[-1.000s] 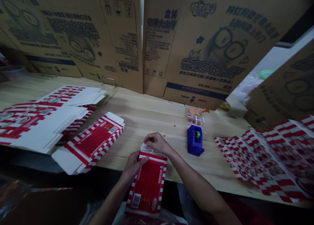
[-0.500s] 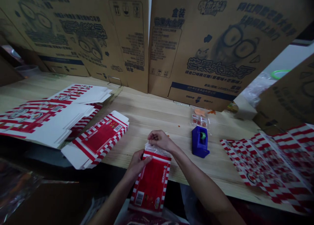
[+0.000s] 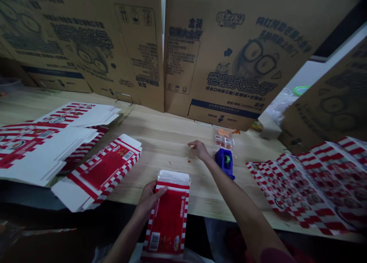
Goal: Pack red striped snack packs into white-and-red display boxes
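A red-and-white striped carton (image 3: 168, 221) is held at the near edge of the wooden surface (image 3: 160, 140), its lower end reaching past that edge and a glossy white end (image 3: 173, 177) lying towards the far side; it is gripped along its left side by the left hand (image 3: 148, 200), the fingers curled around the edge and the thumb laid across the printed face. The right hand (image 3: 200, 150) is stretched out over the surface, empty, its fingers loosely together; small orange crumbs (image 3: 189, 156) are scattered just beyond it. A blue tape dispenser (image 3: 225, 163) is placed just beside that hand, with a clear bag of orange pieces (image 3: 224, 139) behind it. Flattened striped carton blanks (image 3: 97, 172) are laid to the left; printed striped sheets (image 3: 309, 190) are spread to the right; large cardboard boxes (image 3: 223, 56) are stood along the far side.
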Demonstrator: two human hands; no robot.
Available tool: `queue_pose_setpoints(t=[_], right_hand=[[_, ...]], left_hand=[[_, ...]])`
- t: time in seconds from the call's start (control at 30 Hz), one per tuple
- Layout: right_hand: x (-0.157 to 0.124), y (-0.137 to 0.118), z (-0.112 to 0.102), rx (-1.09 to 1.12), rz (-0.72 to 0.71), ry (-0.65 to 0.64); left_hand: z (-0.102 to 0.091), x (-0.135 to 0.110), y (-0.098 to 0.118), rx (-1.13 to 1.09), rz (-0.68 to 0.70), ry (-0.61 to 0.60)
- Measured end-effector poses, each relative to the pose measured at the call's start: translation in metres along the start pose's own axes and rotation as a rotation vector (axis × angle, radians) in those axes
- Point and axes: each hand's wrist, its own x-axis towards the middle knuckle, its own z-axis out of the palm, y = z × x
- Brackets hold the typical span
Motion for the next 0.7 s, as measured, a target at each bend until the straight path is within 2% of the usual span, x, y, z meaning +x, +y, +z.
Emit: queue_pose_setpoints(t=[0.13, 0.27, 0.4, 0.53, 0.7], right_hand=[[-0.002, 0.022, -0.001, -0.049, 0.007, 0.041], [-0.036, 0.032, 0.011, -0.106, -0.036, 0.017], [-0.064, 0.034, 0.024, -0.172, -0.099, -0.004], [-0.05, 0.034, 0.029, -0.233, -0.125, 0.007], [-0.026, 0.024, 0.035, -0.282, -0.205, -0.108]], left_hand=[[-0.001, 0.001, -0.002, 0.003, -0.01, 0.012], [0.0, 0.0, 0.0, 0.022, -0.016, 0.04], [0.001, -0.002, 0.0, -0.006, -0.044, 0.019], [0.001, -0.001, -0.001, -0.028, -0.061, -0.01], [0.0, 0.002, 0.0, 0.004, -0.039, 0.037]])
